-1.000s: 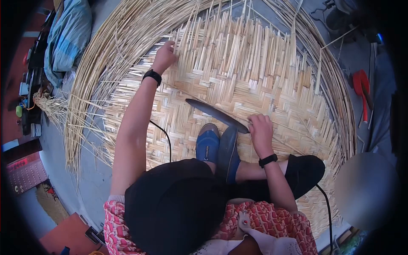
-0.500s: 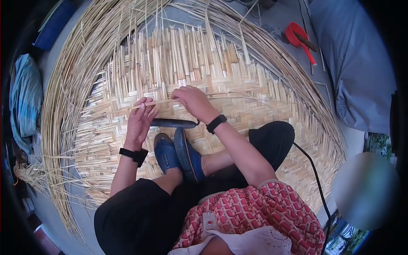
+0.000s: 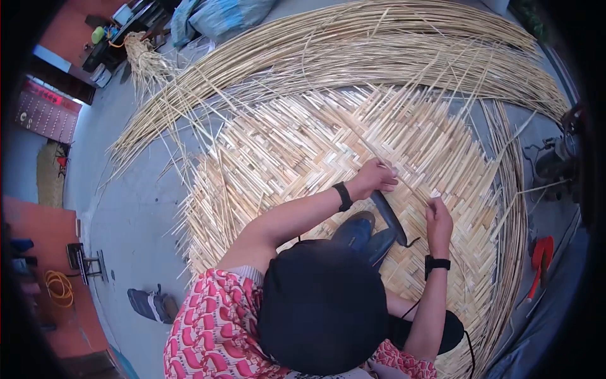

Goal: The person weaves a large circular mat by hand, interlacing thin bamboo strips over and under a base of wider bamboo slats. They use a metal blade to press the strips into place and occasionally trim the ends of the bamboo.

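Head view: left hand (image 3: 374, 178) and right hand (image 3: 439, 221), both curled, pinch a reed strip (image 3: 409, 186)

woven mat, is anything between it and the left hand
Yes, partly: a dark blade-like tool beside the shoes seems to run beneath the left hand, above the woven mat.

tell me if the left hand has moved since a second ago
Yes. Judged against the woven mat, the left hand has moved inward, from near the mat's edge to over the weave, closer to the blue shoes.
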`<state>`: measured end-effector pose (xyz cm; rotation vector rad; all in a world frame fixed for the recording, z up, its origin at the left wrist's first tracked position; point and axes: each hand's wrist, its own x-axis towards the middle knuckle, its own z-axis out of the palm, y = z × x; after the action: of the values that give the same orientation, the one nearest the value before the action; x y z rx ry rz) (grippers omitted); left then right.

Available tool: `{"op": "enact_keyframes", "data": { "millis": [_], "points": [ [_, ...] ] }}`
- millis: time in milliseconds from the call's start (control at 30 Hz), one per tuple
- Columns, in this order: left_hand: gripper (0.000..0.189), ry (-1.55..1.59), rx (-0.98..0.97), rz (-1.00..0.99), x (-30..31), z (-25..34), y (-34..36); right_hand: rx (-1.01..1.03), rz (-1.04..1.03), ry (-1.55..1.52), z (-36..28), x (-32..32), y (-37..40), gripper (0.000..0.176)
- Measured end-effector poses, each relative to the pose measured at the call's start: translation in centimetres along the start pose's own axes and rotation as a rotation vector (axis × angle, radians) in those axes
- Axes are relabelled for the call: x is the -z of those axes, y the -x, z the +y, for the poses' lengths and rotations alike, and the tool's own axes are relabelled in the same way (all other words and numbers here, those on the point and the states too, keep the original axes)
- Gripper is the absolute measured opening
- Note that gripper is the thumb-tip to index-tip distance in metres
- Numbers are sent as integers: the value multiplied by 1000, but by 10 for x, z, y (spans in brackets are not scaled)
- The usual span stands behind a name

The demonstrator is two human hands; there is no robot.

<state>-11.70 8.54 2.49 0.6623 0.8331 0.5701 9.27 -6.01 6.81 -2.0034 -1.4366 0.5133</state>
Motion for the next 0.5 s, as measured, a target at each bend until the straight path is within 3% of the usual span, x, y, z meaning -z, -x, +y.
{"op": "enact_keyframes", "data": {
  "millis": [67,200,267,333,367,400,467,500],
  "points": [
    [41,-254,7,-77,20,1,31,0,-68,11,9,2,8,10],
    [29,-555,-86,43,82,16,147,11,-168,94,40,1,29,13],
    [25,-575,-95,315,129,21,219,1,-192,102,58,-3,38,14],
    [18,-516,-172,669,197,3,280,226,-105,335,85,-11,42,22],
    [13,-633,-246,931,219,-9,307,353,-21,409,100,-16,45,26],
    [10,-629,-301,1086,247,-27,326,360,1,410,92,-18,42,26],
    [10,-424,-204,1135,250,-30,347,142,-194,68,58,-27,49,32],
    [10,-346,-192,1050,247,-31,342,145,-174,69,44,-34,48,32]
  ]
}}
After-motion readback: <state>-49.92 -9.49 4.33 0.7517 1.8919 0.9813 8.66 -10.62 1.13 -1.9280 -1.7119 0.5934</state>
